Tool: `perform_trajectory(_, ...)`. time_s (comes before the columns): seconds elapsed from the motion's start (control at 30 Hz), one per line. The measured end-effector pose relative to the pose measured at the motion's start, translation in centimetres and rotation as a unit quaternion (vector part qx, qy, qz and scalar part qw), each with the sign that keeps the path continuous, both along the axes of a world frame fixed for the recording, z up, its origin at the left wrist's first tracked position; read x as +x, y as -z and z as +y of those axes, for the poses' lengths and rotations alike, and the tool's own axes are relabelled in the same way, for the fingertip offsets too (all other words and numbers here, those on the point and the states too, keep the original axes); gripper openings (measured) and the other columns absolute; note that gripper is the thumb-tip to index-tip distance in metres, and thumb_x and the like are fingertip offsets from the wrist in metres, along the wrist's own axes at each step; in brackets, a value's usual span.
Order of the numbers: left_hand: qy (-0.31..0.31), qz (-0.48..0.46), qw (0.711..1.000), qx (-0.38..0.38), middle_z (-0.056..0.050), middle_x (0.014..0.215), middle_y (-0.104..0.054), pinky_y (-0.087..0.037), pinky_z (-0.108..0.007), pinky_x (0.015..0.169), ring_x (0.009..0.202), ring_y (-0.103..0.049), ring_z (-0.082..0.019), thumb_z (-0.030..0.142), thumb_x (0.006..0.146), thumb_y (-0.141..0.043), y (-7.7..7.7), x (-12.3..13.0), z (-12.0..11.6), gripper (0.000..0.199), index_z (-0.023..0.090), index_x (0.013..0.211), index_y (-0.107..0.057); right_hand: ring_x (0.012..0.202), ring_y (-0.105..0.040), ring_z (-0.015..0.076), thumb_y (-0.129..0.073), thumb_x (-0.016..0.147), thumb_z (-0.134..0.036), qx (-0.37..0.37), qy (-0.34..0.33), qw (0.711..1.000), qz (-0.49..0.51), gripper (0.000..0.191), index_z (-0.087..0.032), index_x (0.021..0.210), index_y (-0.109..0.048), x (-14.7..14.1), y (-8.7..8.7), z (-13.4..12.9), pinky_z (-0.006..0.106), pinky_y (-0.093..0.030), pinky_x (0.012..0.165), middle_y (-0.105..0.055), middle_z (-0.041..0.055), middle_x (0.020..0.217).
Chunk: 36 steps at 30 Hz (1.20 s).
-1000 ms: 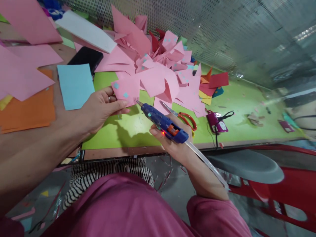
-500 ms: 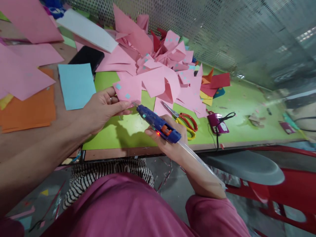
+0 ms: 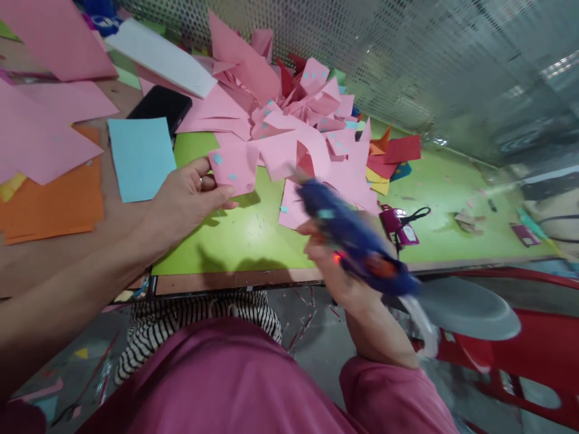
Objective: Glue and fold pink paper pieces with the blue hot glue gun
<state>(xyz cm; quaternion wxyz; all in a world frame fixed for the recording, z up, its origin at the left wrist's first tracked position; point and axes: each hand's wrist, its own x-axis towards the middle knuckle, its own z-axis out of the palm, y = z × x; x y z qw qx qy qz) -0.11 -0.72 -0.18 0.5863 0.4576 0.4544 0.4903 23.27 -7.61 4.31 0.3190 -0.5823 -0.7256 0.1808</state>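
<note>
- Left hand (image 3: 192, 191): thumb and fingers pinch the lower left part of a pink card (image 3: 236, 170), which is held just over the green tabletop (image 3: 246, 241), in front of a pink paper heap (image 3: 283, 84)
- The card looks very light and thin, a little stiff but easy to crease or curl, so an edge or corner away from its small blue squares (image 3: 232, 176) seems the best hold
- Right hand (image 3: 332, 271): fingers wrap a blue glue gun (image 3: 357, 235), blurred, its nozzle apart from the card; whether a finger presses the trigger I cannot tell
- The gun is probably hard plastic and heavier than the paper, likely hot at the tip, so the handle suits the grip; a clear glue stick (image 3: 420, 325) trails from its rear and a red light glows
- The green surface looks smooth, with loose scraps; a light blue sheet (image 3: 142, 160) and a black phone (image 3: 163, 107) lie to the left
- Behind stands a perforated metal panel (image 3: 384, 66); a red chair (image 3: 538, 343) and a littered grey floor (image 3: 312, 349) show below the table edge
</note>
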Motion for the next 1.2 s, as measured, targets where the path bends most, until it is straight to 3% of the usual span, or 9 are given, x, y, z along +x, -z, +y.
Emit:
perform_trajectory(0.2,0.013,0.018,1.0,0.002,-0.002,0.095,-0.078,-0.063,-0.03,0.076,0.083,-0.072,-0.018,0.032,0.071,-0.082,-0.7,-0.2,-0.2,0.039,0.021,0.106,-0.071,0.062,-0.062,0.0138,-0.069,0.086,-0.052,-0.012,-0.052,0.998,-0.035,0.031,-0.022,0.085,-0.063,-2.7,0.6,1.3,0.028,-0.044,0.058,-0.069,-0.0005,0.073)
perform_trajectory(0.5,0.016,-0.002,1.0,-0.008,-0.001,0.089,-0.078,-0.065,-0.032,0.076,0.092,-0.075,-0.024,0.03,0.067,-0.083,-1.3,-0.1,-0.3,0.039,0.022,0.103,-0.07,0.058,-0.055,0.0121,-0.068,0.086,-0.057,-0.026,-0.047,0.998,-0.04,0.035,-0.023,0.082,-0.058,-2.5,1.0,1.5,0.027,-0.039,0.056,-0.064,-0.0023,0.068)
perform_trajectory(0.73,0.02,-0.004,1.0,-0.005,-0.002,0.094,-0.078,-0.064,-0.03,0.074,0.09,-0.075,-0.021,0.028,0.071,-0.08,-0.9,-0.1,-0.3,0.039,0.021,0.109,-0.071,0.054,-0.048,0.0117,-0.066,0.086,-0.062,-0.034,-0.042,0.998,-0.042,0.041,-0.024,0.076,-0.054,-2.5,1.1,1.6,0.028,-0.037,0.055,-0.053,-0.0041,0.061)
perform_trajectory(1.03,0.024,-0.002,1.0,-0.001,-0.003,0.096,-0.078,-0.065,-0.029,0.074,0.089,-0.075,-0.02,0.029,0.072,-0.08,-0.7,-0.1,-0.2,0.041,0.021,0.111,-0.07,0.053,-0.047,0.0106,-0.068,0.086,-0.058,-0.026,-0.047,0.998,-0.038,0.041,-0.024,0.073,-0.05,-2.4,1.2,1.6,0.027,-0.035,0.053,-0.052,-0.005,0.06)
perform_trajectory(1.2,0.023,-0.002,1.0,-0.012,-0.004,0.096,-0.078,-0.065,-0.032,0.076,0.094,-0.074,-0.024,0.032,0.066,-0.085,-0.8,0.0,-0.2,0.044,0.019,0.106,-0.07,0.053,-0.048,0.0107,-0.067,0.086,-0.06,-0.025,-0.052,0.998,-0.039,0.041,-0.024,0.074,-0.051,-2.4,1.2,1.5,0.027,-0.035,0.053,-0.054,-0.0042,0.061)
